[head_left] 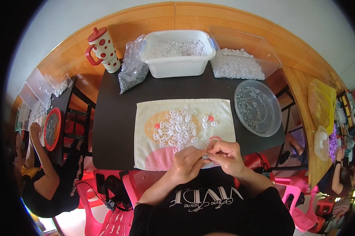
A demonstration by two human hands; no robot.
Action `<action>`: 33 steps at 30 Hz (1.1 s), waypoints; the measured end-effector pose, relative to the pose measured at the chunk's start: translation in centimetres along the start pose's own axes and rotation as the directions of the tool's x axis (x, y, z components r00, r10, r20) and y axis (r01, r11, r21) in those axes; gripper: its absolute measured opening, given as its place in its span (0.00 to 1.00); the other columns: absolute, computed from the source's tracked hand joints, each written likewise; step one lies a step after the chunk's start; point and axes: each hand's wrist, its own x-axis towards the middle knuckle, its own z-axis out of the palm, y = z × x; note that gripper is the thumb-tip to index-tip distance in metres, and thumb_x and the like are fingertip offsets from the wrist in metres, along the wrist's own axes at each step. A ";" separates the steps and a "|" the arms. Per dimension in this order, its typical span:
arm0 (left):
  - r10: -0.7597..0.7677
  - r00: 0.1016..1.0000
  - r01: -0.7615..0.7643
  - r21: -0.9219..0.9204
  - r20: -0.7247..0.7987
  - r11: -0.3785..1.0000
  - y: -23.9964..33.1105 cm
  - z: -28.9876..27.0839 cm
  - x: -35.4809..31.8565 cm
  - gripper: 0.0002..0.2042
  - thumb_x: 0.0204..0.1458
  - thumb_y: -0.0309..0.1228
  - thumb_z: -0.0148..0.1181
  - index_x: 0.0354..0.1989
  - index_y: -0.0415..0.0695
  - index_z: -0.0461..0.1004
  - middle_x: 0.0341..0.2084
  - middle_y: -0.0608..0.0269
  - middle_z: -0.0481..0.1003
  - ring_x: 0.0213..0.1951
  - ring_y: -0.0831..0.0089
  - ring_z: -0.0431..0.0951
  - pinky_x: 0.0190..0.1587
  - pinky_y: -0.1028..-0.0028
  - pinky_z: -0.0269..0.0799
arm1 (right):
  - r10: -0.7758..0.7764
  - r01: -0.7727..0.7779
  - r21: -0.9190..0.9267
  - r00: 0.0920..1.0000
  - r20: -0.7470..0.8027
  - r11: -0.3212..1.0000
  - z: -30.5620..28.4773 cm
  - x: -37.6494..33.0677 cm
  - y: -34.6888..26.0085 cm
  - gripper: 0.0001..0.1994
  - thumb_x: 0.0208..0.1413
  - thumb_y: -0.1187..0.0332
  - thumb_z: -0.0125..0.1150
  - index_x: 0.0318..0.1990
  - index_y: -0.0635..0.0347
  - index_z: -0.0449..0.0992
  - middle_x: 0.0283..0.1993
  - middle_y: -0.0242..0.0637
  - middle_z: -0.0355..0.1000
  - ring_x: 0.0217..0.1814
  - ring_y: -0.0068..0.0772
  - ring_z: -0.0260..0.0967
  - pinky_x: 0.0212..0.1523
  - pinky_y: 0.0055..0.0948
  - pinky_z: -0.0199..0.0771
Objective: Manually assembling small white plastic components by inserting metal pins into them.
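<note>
My left hand (188, 164) and my right hand (227, 158) meet over the near edge of a patterned towel (220, 112). The fingertips of both are pinched together around something small; a whitish bit shows between them, but its kind is hidden by the fingers. Just beyond my hands lies a loose pile of small white oval plastic pieces with holes (179, 128). To the right of that pile, a few more white pieces (205, 124) sit apart on the towel.
A white tub (177, 67) of white pieces stands at the back, beside a clear bin (240, 70) of white pieces. Small grey parts fill a plastic bag (133, 74) and a round clear tray (258, 108). A spotted tumbler (106, 51) stands back left. Other people work at both sides.
</note>
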 end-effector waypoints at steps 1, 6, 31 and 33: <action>0.022 1.000 -0.022 0.017 -0.009 1.000 0.0 0.0 0.0 0.18 0.43 0.16 0.70 0.44 0.31 0.76 0.24 0.55 0.74 0.21 0.68 0.74 0.20 0.72 0.68 | 0.002 -0.002 0.013 1.000 -0.002 1.000 0.0 0.0 0.1 0.04 0.56 0.88 0.58 0.32 0.70 0.74 0.37 0.39 0.72 0.37 0.20 0.68 0.36 0.19 0.67; 0.048 0.998 -0.048 0.026 -0.034 0.999 0.1 0.1 0.2 0.17 0.43 0.17 0.71 0.44 0.31 0.76 0.23 0.55 0.74 0.21 0.68 0.74 0.20 0.72 0.67 | -0.019 0.019 -0.014 1.000 -0.007 1.000 0.2 0.0 -0.1 0.04 0.56 0.87 0.58 0.32 0.71 0.74 0.37 0.39 0.72 0.36 0.18 0.67 0.34 0.18 0.66; -0.188 0.981 0.192 -0.216 0.039 0.957 0.4 -0.1 0.8 0.18 0.50 0.15 0.64 0.51 0.34 0.76 0.26 0.59 0.74 0.24 0.76 0.74 0.25 0.78 0.68 | -0.134 0.131 -0.076 0.991 -0.026 0.988 0.0 0.6 -0.9 0.02 0.60 0.84 0.58 0.38 0.72 0.75 0.35 0.35 0.72 0.36 0.16 0.67 0.35 0.17 0.64; -0.173 0.984 0.176 -0.211 0.034 0.961 0.4 -0.1 0.9 0.18 0.50 0.15 0.64 0.51 0.34 0.76 0.26 0.59 0.74 0.24 0.75 0.74 0.26 0.77 0.68 | -0.107 0.105 -0.098 0.994 -0.013 0.990 0.0 0.5 -1.1 0.02 0.60 0.84 0.58 0.38 0.72 0.76 0.35 0.35 0.72 0.35 0.16 0.66 0.34 0.17 0.62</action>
